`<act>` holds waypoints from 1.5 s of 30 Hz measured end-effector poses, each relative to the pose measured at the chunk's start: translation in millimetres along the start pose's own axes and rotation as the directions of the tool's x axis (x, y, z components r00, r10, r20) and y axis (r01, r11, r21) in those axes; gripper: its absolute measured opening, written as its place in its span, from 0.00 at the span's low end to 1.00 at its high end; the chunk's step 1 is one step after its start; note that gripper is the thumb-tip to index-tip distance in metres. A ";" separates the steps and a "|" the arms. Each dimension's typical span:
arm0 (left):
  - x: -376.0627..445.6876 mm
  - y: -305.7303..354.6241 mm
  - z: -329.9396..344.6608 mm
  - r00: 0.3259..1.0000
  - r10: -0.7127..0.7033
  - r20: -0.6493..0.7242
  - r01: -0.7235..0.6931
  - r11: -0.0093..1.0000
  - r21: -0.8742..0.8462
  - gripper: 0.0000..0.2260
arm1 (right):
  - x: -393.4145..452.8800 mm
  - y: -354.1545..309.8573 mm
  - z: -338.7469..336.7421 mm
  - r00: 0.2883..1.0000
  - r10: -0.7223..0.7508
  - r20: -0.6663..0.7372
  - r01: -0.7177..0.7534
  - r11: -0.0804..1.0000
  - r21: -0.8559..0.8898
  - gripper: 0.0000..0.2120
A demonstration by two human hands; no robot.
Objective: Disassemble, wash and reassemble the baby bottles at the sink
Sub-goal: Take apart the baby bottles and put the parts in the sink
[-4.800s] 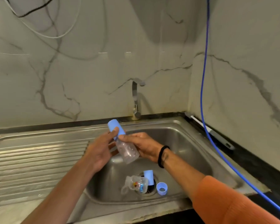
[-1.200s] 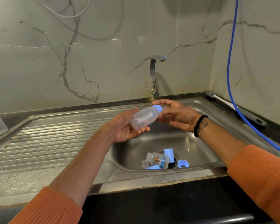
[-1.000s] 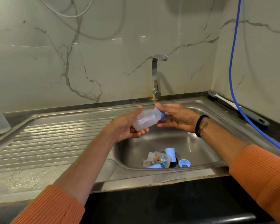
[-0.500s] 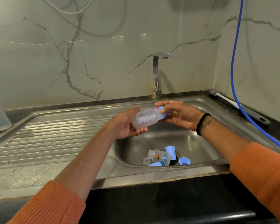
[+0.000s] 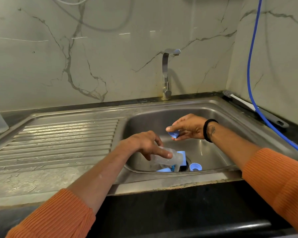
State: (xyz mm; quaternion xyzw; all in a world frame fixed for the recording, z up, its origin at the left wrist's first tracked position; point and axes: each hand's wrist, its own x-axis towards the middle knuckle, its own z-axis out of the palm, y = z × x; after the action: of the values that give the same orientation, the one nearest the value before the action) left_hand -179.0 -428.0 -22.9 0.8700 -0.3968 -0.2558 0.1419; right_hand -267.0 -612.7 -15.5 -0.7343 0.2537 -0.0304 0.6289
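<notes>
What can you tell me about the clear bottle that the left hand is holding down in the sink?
The clear bottle is a small see-through plastic body, slightly cloudy, with no blue ring on its neck. It lies tilted, almost on its side, low in the sink just above the drain. The left hand grips it from above, fingers curled over its wall. Blue parts lie under and beside it; whether it touches them cannot be told. The right hand is apart from it.
</notes>
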 end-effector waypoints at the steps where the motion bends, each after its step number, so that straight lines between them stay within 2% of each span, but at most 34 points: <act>1: 0.9 -0.7 0.7 1.000 0.001 -0.002 -0.001 1.000 0.016 0.31 | 0.6 0.4 1.0 1.000 0.006 0.005 -0.006 1.000 -0.020 0.17; 8: 5.1 -4.0 2.1 0.999 0.036 -0.014 -0.035 0.995 0.089 0.25 | 3.9 3.3 -0.6 1.000 0.029 -0.013 -0.030 0.995 -0.100 0.16; 15: 1.7 -9.0 -1.9 0.997 0.047 -0.060 -0.031 0.967 0.251 0.26 | 5.3 5.8 0.0 0.999 0.016 -0.052 -0.022 0.992 -0.124 0.17; 18: 4.2 -9.9 -4.8 0.985 0.075 -0.157 -0.031 0.963 0.269 0.26 | 5.2 5.4 0.6 0.999 0.004 -0.035 -0.008 0.994 -0.105 0.14; 20: 6.7 -9.9 -8.2 0.947 0.099 -0.305 -0.040 0.980 0.194 0.25 | 4.3 3.8 1.1 1.000 -0.009 -0.002 0.009 0.998 -0.057 0.12; 23: 11.1 -7.6 -10.5 0.881 0.072 -0.468 -0.133 0.986 -0.099 0.24 | 2.1 -0.6 0.8 0.997 -0.031 0.067 0.030 0.999 0.022 0.17; 26: 15.3 -5.7 -10.7 0.874 0.020 -0.486 -0.236 0.891 -0.388 0.21 | 2.2 -4.4 1.1 0.990 -0.076 0.116 0.063 0.992 0.114 0.21; 28: 16.5 -6.3 -11.7 0.872 -0.008 -0.489 -0.274 0.821 -0.501 0.16 | 3.9 -5.5 2.4 0.986 -0.121 0.117 0.104 0.984 0.144 0.19; 32: 13.7 -8.0 -14.9 0.841 -0.016 -0.541 -0.330 0.778 -0.535 0.08 | 5.5 -8.1 3.1 0.972 -0.199 0.127 0.171 0.963 0.207 0.16; 34: 8.7 -7.8 -16.1 0.843 0.009 -0.538 -0.371 0.735 -0.567 0.05 | 3.8 -10.0 4.2 0.967 -0.212 0.139 0.172 0.952 0.253 0.18; 38: 5.4 -7.2 -17.4 0.820 0.051 -0.569 -0.430 0.711 -0.556 0.05 | 0.9 -10.1 8.9 0.965 -0.196 0.173 0.130 0.934 0.332 0.18; 45: 0.2 -11.9 -24.2 0.761 0.088 -0.643 -0.455 0.779 -0.431 0.05 | -1.1 -9.8 13.4 0.950 -0.182 0.252 0.056 0.898 0.437 0.19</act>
State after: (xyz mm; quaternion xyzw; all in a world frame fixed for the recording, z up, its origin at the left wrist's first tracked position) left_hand -158.1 -419.5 -8.3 0.7520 -0.3662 -0.0531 0.5455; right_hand -259.8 -599.3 -8.7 -0.5907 0.1013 -0.0168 0.8003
